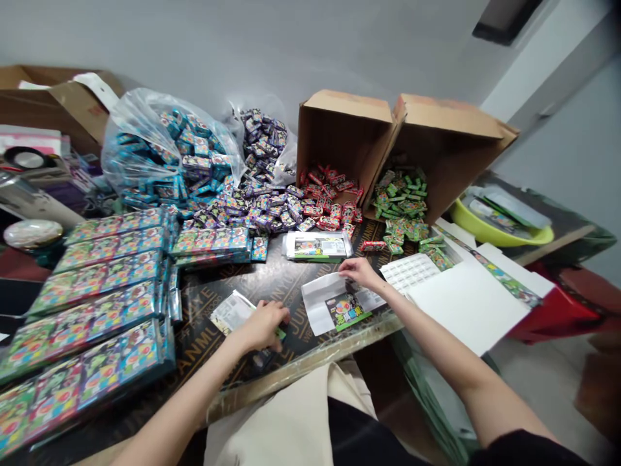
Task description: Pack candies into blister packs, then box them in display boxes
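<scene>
My right hand [361, 270] pinches the top edge of a white printed wrapper [320, 304], whose colourful black-and-green panel lies against the table near its front edge. To the left, my left hand [268, 323] has its fingers curled over a white printed packet [233, 313]; a green edge shows beside the fingertips, and the hand partly hides the packet. Beyond the hands lies a stack of similar printed wrappers [317, 246]. A red candy pack [372, 246] rests to the right of that stack.
Rows of wrapped multi-packs [92, 304] fill the table's left side. Behind are purple packs [262, 207], a plastic bag of blue packs [169, 149], and boxes spilling red packs [334, 184] and green packs [402, 194]. Sticker sheets [410, 273] lie right, near a yellow basin [504, 223].
</scene>
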Available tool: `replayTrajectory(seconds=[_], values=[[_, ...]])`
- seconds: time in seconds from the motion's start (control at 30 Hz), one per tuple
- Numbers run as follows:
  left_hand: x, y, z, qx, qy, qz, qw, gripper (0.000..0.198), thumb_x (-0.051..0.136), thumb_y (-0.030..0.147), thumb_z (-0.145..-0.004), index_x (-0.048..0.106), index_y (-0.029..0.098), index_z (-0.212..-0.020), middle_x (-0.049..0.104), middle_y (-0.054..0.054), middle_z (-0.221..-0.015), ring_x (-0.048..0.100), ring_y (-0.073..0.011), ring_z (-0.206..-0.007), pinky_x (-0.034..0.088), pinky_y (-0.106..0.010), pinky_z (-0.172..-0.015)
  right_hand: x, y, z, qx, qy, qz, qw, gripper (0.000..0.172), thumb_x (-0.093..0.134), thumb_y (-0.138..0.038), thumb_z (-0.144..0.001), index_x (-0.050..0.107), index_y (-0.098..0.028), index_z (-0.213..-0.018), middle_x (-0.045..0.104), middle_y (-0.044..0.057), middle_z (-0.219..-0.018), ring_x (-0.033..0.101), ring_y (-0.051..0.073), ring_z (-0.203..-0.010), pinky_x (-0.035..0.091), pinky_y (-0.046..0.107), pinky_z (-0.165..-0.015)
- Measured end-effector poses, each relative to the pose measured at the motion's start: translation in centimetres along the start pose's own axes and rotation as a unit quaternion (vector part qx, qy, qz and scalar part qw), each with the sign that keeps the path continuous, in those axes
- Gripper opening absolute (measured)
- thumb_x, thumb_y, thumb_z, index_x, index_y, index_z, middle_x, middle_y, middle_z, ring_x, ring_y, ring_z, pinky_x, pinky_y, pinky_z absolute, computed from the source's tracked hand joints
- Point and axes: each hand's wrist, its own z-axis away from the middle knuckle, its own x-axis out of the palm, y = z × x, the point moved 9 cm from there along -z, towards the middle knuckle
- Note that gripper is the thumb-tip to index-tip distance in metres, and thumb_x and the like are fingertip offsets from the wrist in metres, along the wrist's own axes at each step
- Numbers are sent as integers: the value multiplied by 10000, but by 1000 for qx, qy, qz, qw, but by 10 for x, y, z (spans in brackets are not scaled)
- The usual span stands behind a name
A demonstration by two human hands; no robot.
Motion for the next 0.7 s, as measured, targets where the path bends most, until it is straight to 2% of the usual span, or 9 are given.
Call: replayTrajectory(seconds=[0.07, 0.13, 0.2, 0.3, 0.37, 0.43, 0.53, 0.63, 0.7], values=[[-33, 1, -2, -35, 145, 47, 988, 535, 706, 472, -586, 553, 178, -1006, 579, -92, -977, 521, -264, -945, 381, -382, -799, 3, -26, 1, -25, -9, -5, 1000, 155, 600, -286, -710, 654, -141, -707, 651, 30, -677, 572, 146, -647, 439, 263, -643], [-62, 6, -1, -49, 274, 98, 955, 637, 648, 499, -652, 469, 170, -1167, 555, -122, -1094, 493, -258, -1027, 371, -385, -856, 7, -61, 4, -66, -24, -6, 998, 140, 593, -274, -729, 660, -152, -710, 655, 25, -689, 576, 146, -655, 437, 262, -655], [-78, 17, -4, -29, 317, 148, 936, 589, 631, 473, -686, 486, 172, -1172, 578, -115, -1107, 513, -238, -1009, 362, -379, -885, 10, -98, 7, -114, -33, -5, 993, 139, 576, -268, -755, 664, -163, -728, 658, 24, -704, 580, 145, -659, 437, 260, -657], [-88, 28, -10, -15, 295, 230, 927, 263, 554, 392, -774, 647, 163, -862, 662, -50, -808, 565, -173, -753, 398, -328, -797, 4, -143, 13, -181, -3, 4, 983, 152, 546, -271, -790, 665, -183, -756, 662, 27, -735, 590, 150, -686, 445, 274, -683], [-91, 28, -9, -34, 267, 315, 910, 301, 510, 390, -797, 646, 141, -698, 611, -15, -623, 514, -128, -599, 400, -261, -646, -4, -162, 18, -223, 33, 19, 974, 152, 539, -277, -804, 664, -198, -770, 663, 33, -750, 595, 157, -709, 450, 295, -706], [-89, 27, -5, -54, 224, 419, 878, 334, 542, 428, -760, 633, 122, -661, 561, 3, -565, 461, -103, -531, 339, -212, -514, -9, -174, 26, -256, 56, 26, 965, 146, 535, -280, -814, 663, -212, -798, 666, 42, -787, 598, 168, -753, 455, 319, -737], [-81, 23, 2, -82, 172, 542, 819, 336, 620, 443, -683, 621, 110, -648, 544, 17, -540, 420, -75, -472, 281, -188, -456, -12, -179, 36, -274, 71, 4, 959, 131, 531, -274, -820, 654, -231, -818, 663, 54, -881, 595, 184, -847, 459, 354, -795], [-69, 19, 6, -107, 162, 593, 782, 330, 658, 435, -648, 619, 108, -659, 558, 19, -528, 417, -63, -437, 283, -183, -455, -22, -168, 39, -227, 122, -103, 961, 127, 523, -291, -826, 619, -237, -890, 629, 60, -1012, 566, 189, -972, 436, 370, -873], [-63, 18, 5, -117, 166, 601, 773, 333, 656, 436, -652, 618, 106, -676, 569, 14, -535, 428, -64, -433, 294, -184, -459, -21, -157, 40, -177, 138, -207, 952, 346, 564, -314, -797, 494, -270, -1134, 561, 64, -1146, 544, 183, -1029, 444, 355, -872]])
